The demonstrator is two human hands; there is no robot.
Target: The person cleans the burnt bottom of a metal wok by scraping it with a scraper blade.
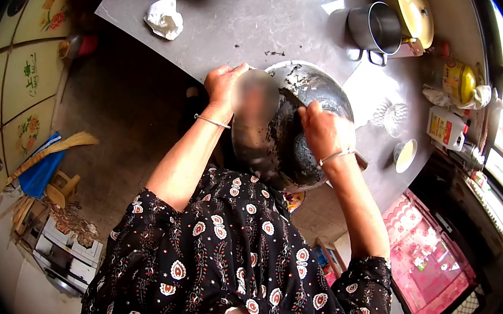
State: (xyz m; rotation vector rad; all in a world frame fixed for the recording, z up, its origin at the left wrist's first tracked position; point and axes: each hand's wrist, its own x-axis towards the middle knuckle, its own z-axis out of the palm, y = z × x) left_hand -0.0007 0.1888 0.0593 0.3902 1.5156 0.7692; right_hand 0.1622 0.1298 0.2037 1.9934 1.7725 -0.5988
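Head view: left fingers grip round blackened metal wok, right fingers thin dark tool; frame-right white plastic jug label illegible.

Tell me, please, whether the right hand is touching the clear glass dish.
Apart: the head view shows a strip of worktop between the right hand and the clear glass dish.

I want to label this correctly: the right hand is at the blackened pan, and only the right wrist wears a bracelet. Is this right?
Not quite: the head view shows a bracelet on the left wrist too. The right hand is at the blackened pan.
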